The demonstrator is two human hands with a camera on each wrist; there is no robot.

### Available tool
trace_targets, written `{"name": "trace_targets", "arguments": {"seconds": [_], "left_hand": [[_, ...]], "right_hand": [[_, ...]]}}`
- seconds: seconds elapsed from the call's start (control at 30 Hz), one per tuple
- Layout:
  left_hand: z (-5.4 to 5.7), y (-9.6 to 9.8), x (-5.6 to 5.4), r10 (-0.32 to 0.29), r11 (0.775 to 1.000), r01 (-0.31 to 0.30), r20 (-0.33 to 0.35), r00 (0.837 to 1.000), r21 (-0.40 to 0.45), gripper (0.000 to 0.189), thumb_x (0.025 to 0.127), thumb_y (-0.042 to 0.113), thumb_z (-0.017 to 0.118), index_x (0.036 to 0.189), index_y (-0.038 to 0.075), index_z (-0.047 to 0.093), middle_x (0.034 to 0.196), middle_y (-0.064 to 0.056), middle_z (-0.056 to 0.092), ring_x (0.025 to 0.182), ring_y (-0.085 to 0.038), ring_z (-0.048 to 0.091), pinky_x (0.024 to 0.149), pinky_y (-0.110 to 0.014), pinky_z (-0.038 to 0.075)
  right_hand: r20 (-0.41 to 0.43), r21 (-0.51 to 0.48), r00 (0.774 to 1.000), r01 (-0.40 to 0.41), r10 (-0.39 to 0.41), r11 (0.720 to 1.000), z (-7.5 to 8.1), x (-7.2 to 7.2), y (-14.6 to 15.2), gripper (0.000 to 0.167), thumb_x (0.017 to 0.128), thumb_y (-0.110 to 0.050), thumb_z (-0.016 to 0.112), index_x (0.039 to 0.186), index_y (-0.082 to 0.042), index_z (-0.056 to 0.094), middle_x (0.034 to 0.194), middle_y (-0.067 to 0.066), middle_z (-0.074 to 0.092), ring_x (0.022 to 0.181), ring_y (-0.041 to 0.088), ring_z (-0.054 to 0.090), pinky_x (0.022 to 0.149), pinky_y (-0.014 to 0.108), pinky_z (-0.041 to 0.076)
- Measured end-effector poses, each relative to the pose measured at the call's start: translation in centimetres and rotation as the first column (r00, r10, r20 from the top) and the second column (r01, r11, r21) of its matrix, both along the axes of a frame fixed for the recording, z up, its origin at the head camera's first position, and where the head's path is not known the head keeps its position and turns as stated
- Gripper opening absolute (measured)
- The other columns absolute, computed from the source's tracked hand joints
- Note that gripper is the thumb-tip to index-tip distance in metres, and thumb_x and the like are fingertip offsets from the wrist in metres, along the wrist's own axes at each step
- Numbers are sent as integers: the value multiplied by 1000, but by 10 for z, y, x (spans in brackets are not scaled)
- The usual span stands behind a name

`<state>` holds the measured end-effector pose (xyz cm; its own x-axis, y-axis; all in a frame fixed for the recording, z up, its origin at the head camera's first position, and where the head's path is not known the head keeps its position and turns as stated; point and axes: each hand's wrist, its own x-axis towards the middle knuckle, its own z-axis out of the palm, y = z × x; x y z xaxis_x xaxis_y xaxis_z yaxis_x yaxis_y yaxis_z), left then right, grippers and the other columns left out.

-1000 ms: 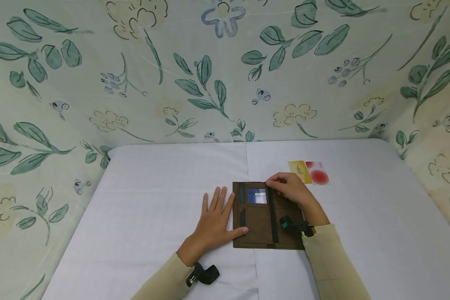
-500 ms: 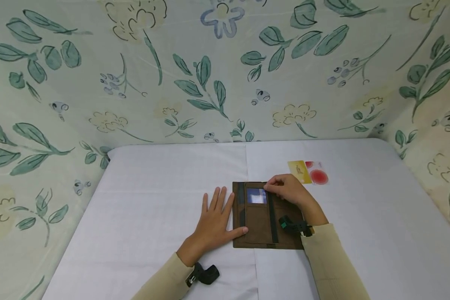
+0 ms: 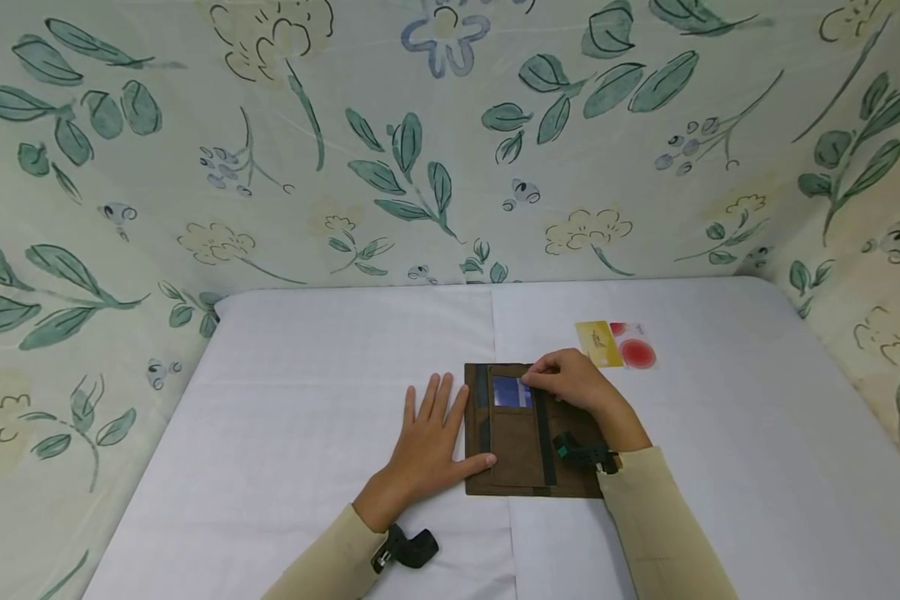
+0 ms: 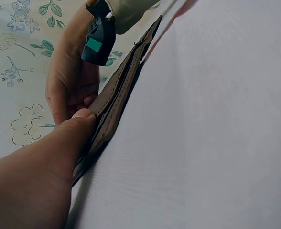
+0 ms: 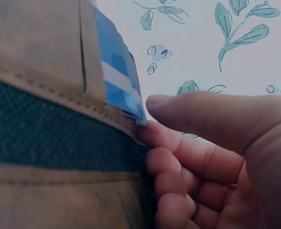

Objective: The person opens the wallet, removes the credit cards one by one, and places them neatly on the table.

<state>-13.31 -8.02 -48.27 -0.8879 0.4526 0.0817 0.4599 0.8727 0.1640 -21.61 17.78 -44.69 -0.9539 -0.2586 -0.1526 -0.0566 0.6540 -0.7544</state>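
A brown wallet (image 3: 515,450) lies spread open on the white table, dark bands running down it. In its window slot sits a blue card (image 3: 506,392) with a white stripe. My left hand (image 3: 427,450) lies spread beside the wallet, fingertips at its left edge and thumb resting on it. The left wrist view shows that thumb (image 4: 78,121) pressing the wallet's edge. With fingers curled, my right hand (image 3: 570,382) pinches at the upper right corner of the blue card. In the right wrist view, the card (image 5: 119,71) pokes toward my thumb and index fingertip.
A yellow card (image 3: 597,343) and a white card with a red disc (image 3: 637,353) lie side by side beyond my right hand. The white tablecloth (image 3: 307,400) spreads all around. Floral fabric (image 3: 420,167) hangs behind and at both sides.
My right hand has slid slightly left and toward me, from the wallet's top edge to the card's corner. The card's white stripe now shows more clearly. My left hand stays put.
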Motion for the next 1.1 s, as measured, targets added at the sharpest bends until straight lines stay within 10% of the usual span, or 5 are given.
{"name": "trace_targets", "arguments": {"seconds": [1.1], "left_hand": [[-1, 0, 0, -6, 1000, 6, -8, 1000, 6, 106, 82, 82, 37, 155, 8, 18, 160, -18, 9, 147, -35, 4, 112, -62, 5]], "right_hand": [[-37, -14, 994, 101, -102, 995, 1, 2, -7, 17, 91, -19, 66, 86, -3, 70, 81, 6, 65, 76, 20, 54, 70, 32, 43]]}}
